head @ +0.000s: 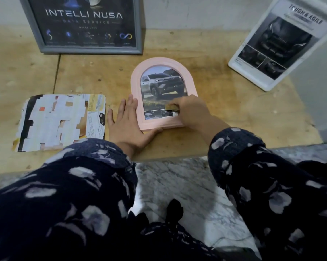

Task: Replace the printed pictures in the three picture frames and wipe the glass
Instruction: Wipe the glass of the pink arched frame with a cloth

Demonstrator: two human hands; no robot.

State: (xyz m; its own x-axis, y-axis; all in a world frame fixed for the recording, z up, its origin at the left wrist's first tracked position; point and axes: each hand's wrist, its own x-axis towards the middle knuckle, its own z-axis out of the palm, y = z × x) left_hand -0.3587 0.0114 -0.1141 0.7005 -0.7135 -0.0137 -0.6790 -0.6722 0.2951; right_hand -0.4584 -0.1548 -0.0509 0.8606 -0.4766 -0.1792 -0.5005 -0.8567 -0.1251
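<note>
- Basically, old print (61, 121) lies flat on counter (224, 117), far left, well apart from the work.
- Left hand (128, 122) flat, fingers straight, pressing pink frame (163, 95) at its lower-left edge.
- Right hand (192, 110) pinches small tan wipe (171, 107) on the glass, lower right of the frame.
- Risk: hard rubbing could slide the frame toward the near counter edge if the left hand eases.
- Grey frame (87, 25) and white frame (283, 42) lean at back, untouched.
</note>
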